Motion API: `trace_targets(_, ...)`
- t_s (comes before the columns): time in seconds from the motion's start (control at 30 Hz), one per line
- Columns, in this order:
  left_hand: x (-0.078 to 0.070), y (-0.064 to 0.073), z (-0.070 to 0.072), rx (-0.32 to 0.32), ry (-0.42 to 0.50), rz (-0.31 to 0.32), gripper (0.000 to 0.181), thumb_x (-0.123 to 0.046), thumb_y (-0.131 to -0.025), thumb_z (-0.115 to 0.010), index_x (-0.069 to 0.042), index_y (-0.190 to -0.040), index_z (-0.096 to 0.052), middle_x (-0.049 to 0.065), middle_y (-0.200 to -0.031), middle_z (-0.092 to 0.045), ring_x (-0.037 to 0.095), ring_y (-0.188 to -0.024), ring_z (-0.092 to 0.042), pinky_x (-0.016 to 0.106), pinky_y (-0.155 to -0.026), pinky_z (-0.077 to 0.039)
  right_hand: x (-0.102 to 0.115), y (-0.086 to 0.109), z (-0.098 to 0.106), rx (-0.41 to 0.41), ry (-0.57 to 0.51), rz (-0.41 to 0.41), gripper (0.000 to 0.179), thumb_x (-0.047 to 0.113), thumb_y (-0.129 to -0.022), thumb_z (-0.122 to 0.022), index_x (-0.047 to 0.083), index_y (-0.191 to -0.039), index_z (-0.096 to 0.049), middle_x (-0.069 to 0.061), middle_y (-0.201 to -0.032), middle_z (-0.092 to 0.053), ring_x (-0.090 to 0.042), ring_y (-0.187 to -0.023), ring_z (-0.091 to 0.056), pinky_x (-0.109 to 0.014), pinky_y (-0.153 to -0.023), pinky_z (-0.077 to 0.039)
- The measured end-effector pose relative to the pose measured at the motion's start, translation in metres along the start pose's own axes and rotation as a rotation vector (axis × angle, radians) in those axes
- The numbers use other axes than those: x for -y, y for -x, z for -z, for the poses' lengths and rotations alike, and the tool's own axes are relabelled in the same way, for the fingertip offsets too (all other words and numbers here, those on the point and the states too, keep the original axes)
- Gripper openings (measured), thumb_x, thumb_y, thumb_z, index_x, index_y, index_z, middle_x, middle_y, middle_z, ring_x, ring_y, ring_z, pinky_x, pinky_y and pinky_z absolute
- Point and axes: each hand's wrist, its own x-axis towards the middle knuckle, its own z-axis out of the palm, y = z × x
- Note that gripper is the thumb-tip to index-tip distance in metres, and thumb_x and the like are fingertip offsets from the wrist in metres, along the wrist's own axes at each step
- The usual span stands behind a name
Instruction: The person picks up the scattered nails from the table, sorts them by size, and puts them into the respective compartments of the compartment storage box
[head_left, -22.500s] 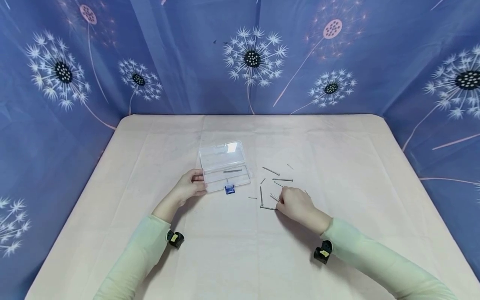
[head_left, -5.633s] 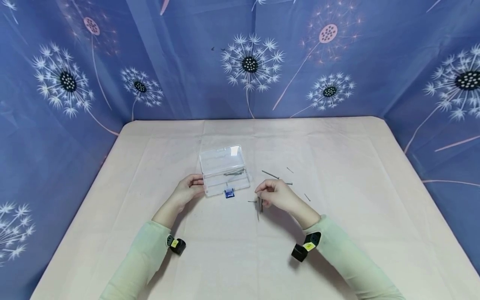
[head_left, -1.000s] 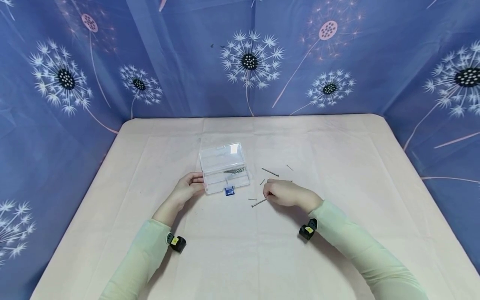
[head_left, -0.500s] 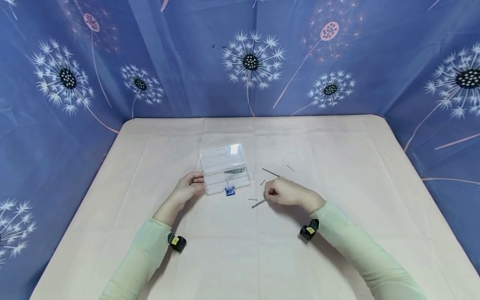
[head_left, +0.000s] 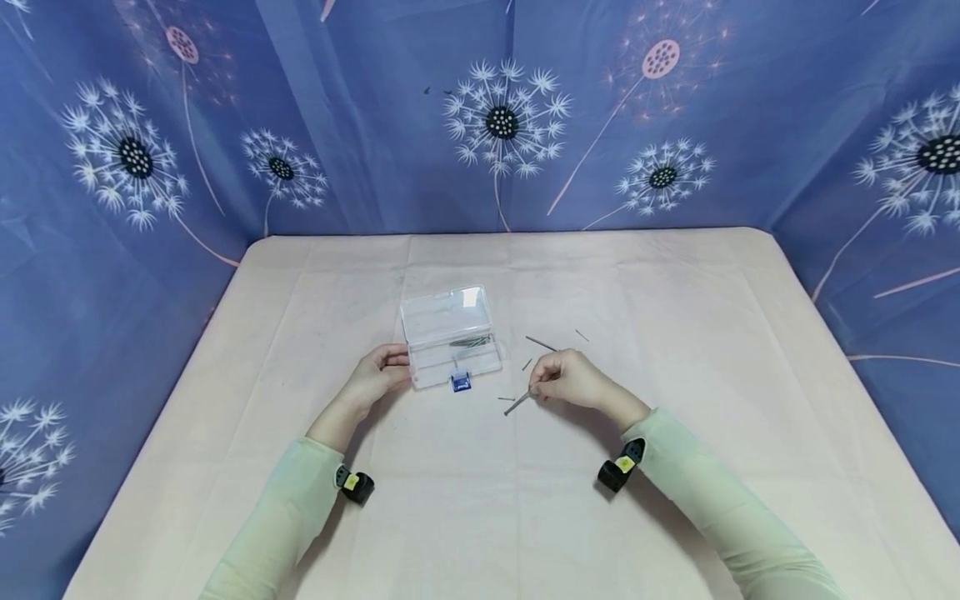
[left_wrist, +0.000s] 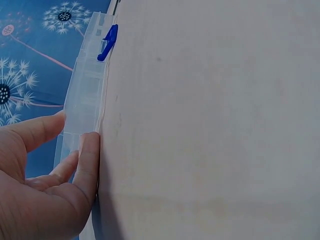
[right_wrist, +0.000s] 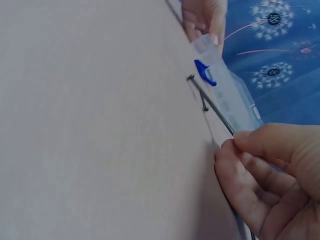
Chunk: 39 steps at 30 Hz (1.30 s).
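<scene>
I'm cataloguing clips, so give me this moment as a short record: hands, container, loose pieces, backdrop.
Left hand: touches the left end of the clear box
Right hand: pinches a long nail
Box lid: open
Stored nails: in the back compartment
Loose nails: on the tabletop, to the right of the box
Backdrop: blue cloth with dandelion print

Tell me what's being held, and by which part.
The right hand pinches a nail near the end opposite its head. The left hand touches one end of the clear box; any grip is unclear.
</scene>
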Motion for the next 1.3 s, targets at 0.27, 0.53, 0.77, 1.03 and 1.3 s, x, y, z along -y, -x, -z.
trace_targets(0.27, -0.001, 0.000, -0.001, -0.008, -0.006, 0.003, 0.049, 0.005, -0.087, -0.056, 0.011, -0.133, -0.040, 0.016, -0.113, -0.052, 0.003, -0.083, -0.054, 0.013, -0.075, -0.054, -0.008, -0.005, -0.002, -0.088, -0.282, -0.260, 0.012, -0.008, -0.081, -0.056, -0.012, -0.089, -0.062, -0.012, -0.078, -0.068, -0.014, -0.069, -0.065, -0.026, -0.068, -0.060)
trace_targets(0.53, -0.001, 0.001, 0.001, -0.005, -0.003, 0.005, 0.049, 0.004, -0.087, -0.057, 0.011, -0.133, -0.040, 0.016, -0.113, -0.051, 0.003, -0.085, -0.053, 0.012, -0.075, -0.053, -0.004, -0.015, 0.003, -0.168, -0.396, -0.350, 0.011, -0.008, -0.083, -0.055, -0.012, -0.092, -0.060, -0.002, -0.074, -0.066, -0.012, -0.069, -0.064, -0.025, -0.069, -0.060)
trace_targets(0.77, 0.000, 0.000, 0.000, 0.010, 0.013, 0.009, 0.050, 0.004, -0.087, -0.057, 0.011, -0.134, -0.039, 0.017, -0.114, -0.051, 0.007, -0.089, -0.054, 0.014, -0.077, -0.054, 0.006, -0.028, 0.003, -0.290, -0.453, -0.336, 0.013, -0.006, -0.086, -0.053, -0.012, -0.095, -0.060, 0.003, -0.074, -0.063, -0.011, -0.069, -0.064, -0.022, -0.068, -0.059)
trace_targets(1.03, -0.002, 0.002, -0.001, -0.010, -0.003, 0.023, 0.050, 0.004, -0.088, -0.056, 0.010, -0.135, -0.039, 0.018, -0.116, -0.050, 0.007, -0.089, -0.053, 0.014, -0.078, -0.054, 0.012, -0.047, 0.000, -0.354, -0.488, -0.374, 0.012, -0.002, -0.088, -0.054, -0.010, -0.096, -0.059, -0.003, -0.080, -0.064, -0.011, -0.070, -0.065, -0.022, -0.070, -0.059)
trace_targets(1.3, -0.001, 0.001, 0.000, 0.003, 0.009, 0.002, 0.050, 0.006, -0.087, -0.056, 0.012, -0.134, -0.039, 0.021, -0.118, -0.050, 0.008, -0.089, -0.055, 0.015, -0.078, -0.054, 0.022, -0.071, -0.011, -0.395, -0.550, -0.378, 0.012, -0.005, -0.087, -0.056, -0.011, -0.096, -0.058, -0.003, -0.078, -0.061, -0.010, -0.066, -0.062, -0.020, -0.066, -0.059)
